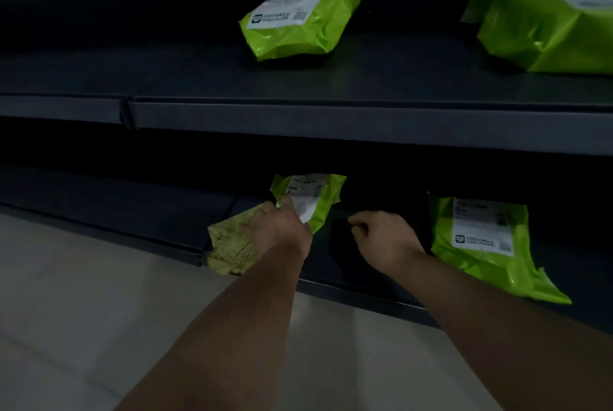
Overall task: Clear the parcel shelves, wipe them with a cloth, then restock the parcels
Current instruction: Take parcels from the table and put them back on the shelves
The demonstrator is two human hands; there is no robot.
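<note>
Left hand: I see it bunched around a crumpled yellow cloth, fingertips on the near edge of the small green parcel
Right hand: fingers curled over a very dark patch of the lower shelf – I cannot tell whether it holds anything
Small green parcel: lies on the lower shelf, just behind the left hand, white label up
Handling: I judge it light and floppy, a thin glossy poly mailer, slippery and creased; I'd pinch a corner or the loose flap, not the slick flat face
Cloth: soft, matte, wrinkled, hanging over the shelf's front lip
Flat green parcel: same film, flatter, near corner overhanging the shelf edge, well apart from the right hand
Upper shelf: dark smooth metal – a plump green parcel and a bulkier green parcel sit there, puffy and crinkled
Floor: pale, smooth tiles
</note>
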